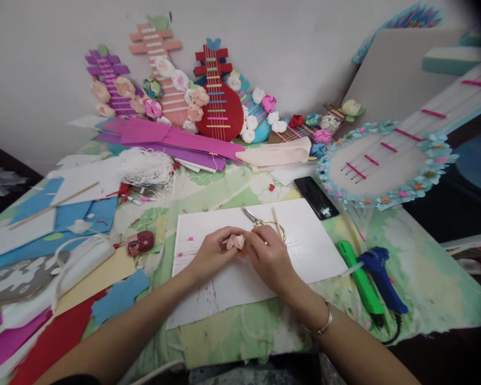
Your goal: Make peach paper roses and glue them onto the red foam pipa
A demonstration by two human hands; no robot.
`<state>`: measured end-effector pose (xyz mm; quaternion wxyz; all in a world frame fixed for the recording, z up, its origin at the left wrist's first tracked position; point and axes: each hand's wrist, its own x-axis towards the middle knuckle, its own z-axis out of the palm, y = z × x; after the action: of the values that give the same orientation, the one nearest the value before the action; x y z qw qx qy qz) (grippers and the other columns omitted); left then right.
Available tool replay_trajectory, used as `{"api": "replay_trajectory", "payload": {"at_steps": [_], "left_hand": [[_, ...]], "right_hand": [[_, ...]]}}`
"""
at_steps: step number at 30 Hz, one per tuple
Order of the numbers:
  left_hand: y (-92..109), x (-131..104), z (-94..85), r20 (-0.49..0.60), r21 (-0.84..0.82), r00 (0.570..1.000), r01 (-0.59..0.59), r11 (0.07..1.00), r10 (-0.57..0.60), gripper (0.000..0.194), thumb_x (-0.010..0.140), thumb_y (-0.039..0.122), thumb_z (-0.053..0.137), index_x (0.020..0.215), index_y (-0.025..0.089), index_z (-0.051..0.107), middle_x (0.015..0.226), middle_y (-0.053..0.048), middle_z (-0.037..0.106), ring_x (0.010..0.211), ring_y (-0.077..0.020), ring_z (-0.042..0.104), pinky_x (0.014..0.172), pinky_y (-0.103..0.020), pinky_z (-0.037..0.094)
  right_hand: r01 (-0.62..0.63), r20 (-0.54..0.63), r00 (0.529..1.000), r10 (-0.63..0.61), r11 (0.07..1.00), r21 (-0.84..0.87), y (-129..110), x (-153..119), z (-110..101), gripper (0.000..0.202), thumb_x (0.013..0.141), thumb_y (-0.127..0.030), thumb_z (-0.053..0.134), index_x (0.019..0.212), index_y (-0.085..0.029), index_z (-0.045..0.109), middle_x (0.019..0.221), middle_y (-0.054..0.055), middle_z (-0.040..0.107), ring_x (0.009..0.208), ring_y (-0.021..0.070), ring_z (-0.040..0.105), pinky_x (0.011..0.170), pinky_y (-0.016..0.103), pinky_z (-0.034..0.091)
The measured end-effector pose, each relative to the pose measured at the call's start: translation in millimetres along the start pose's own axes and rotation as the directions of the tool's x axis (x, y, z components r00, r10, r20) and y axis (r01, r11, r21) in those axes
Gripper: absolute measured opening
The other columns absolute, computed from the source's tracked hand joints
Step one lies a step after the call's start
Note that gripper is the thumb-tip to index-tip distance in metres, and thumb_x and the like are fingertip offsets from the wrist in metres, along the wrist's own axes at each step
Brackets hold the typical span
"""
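Both hands meet over a white sheet [200, 230] on the table. My left hand [214, 251] is closed around a small pale pink paper flower [235, 242], its folded petals showing between the fingers. My right hand [270, 256] pinches at the flower's right side, fingertips pressed together; what exactly they grip there is partly hidden. Just beyond the right hand lie gold-handled scissors [253, 216], blades pointing away to the left, and a thin wooden stick [278, 222]. Pink glue-like marks dot the sheet on the left.
A blue glue gun [382, 278] and a green cutter-like tool [358, 278] lie at right, near a black phone [316, 198]. Coloured paper [108, 294] and white string [144, 171] cover the left. Decorated paper lutes [220, 107] lean on the wall; a large one [369, 166] stands right.
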<state>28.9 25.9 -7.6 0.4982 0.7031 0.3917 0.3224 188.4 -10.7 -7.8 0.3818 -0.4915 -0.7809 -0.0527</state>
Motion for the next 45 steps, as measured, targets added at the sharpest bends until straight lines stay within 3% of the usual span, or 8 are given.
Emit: {"api": "replay_trajectory", "payload": {"at_steps": [5,14,22,28,32,35,39,45], "left_hand": [[-2.1,0.7,-0.1,0.009,-0.050,1.000,0.017,0.999,-0.017,0.023,0.082,0.023,0.057,0.102,0.015,0.064,0.102,-0.007,0.068,0.094,-0.0190,0.062,0.083,-0.028,0.047],[-0.1,-2.1,1.9,-0.070,0.136,0.998,0.006,0.991,0.003,0.021,0.079,0.022,0.058,0.098,0.017,0.065,0.101,-0.006,0.069,0.092,-0.0181,0.062,0.076,-0.026,0.048],[-1.8,-2.8,4.7,-0.158,0.277,0.980,-0.075,0.958,0.122,0.019,0.076,0.014,0.054,0.092,0.017,0.065,0.092,-0.004,0.070,0.084,-0.0168,0.063,0.075,-0.027,0.048],[1.9,-2.4,5.1,-0.160,0.213,0.985,-0.029,0.977,0.064,0.018,0.075,0.017,0.054,0.091,0.017,0.064,0.091,-0.004,0.069,0.085,-0.0165,0.063,0.074,-0.026,0.050],[0.1,-1.0,3.5,-0.173,0.121,0.985,0.005,0.993,0.017,0.030,0.071,0.015,0.056,0.100,0.016,0.060,0.098,-0.006,0.068,0.091,-0.0178,0.064,0.080,-0.028,0.050],[-3.8,1.8,1.5,-0.176,0.016,0.983,0.061,0.998,-0.057,0.040,0.065,0.013,0.060,0.105,0.016,0.056,0.101,-0.008,0.066,0.092,-0.0191,0.065,0.080,-0.029,0.051],[-6.9,4.5,0.8,-0.140,-0.159,0.980,0.119,0.980,-0.141,0.047,0.066,0.016,0.061,0.112,0.016,0.049,0.104,-0.010,0.065,0.093,-0.0201,0.065,0.077,-0.029,0.052],[-6.0,1.6,1.4,-0.180,0.078,0.983,0.049,0.996,-0.035,0.036,0.074,0.018,0.055,0.110,0.018,0.053,0.105,-0.007,0.067,0.091,-0.0188,0.064,0.078,-0.029,0.049]], "right_hand": [[-0.013,0.006,1.000,0.014,1.000,-0.017,0.5,-0.4,1.1,0.023,0.091,-0.015,0.043,0.079,-0.014,0.062,0.076,0.009,0.057,0.077,0.0183,0.054,0.069,0.030,0.046],[-0.035,0.023,0.999,0.036,0.999,-0.040,-2.5,-2.0,3.2,0.023,0.090,-0.009,0.042,0.076,-0.014,0.059,0.075,0.008,0.055,0.076,0.0173,0.054,0.069,0.029,0.046],[0.048,0.011,0.999,-0.047,0.990,-0.134,-7.3,-1.3,3.2,0.021,0.089,-0.010,0.048,0.070,-0.015,0.057,0.069,0.006,0.053,0.069,0.0166,0.048,0.065,0.029,0.044],[0.106,-0.002,0.994,-0.108,0.985,-0.139,-8.6,-0.4,2.8,0.016,0.087,-0.009,0.049,0.075,-0.014,0.059,0.070,0.006,0.055,0.068,0.0167,0.048,0.062,0.029,0.043],[-0.009,-0.022,1.000,0.008,0.999,-0.051,-4.9,2.5,4.8,0.015,0.086,-0.010,0.048,0.092,-0.013,0.061,0.082,0.010,0.060,0.078,0.0198,0.054,0.069,0.032,0.046],[-0.155,0.030,0.988,0.153,0.986,0.070,2.6,2.8,8.1,0.027,0.084,-0.015,0.050,0.110,-0.012,0.055,0.093,0.012,0.062,0.081,0.0197,0.057,0.073,0.033,0.048],[-0.335,0.134,0.941,0.312,0.918,0.212,9.3,1.1,11.7,0.022,0.082,-0.018,0.052,0.103,-0.016,0.057,0.079,0.005,0.064,0.067,0.0157,0.057,0.063,0.028,0.047],[-0.379,0.155,0.924,0.350,0.897,0.229,6.7,1.6,13.2,0.014,0.079,-0.015,0.053,0.091,-0.018,0.060,0.071,0.002,0.063,0.060,0.0144,0.054,0.058,0.026,0.041]]}}
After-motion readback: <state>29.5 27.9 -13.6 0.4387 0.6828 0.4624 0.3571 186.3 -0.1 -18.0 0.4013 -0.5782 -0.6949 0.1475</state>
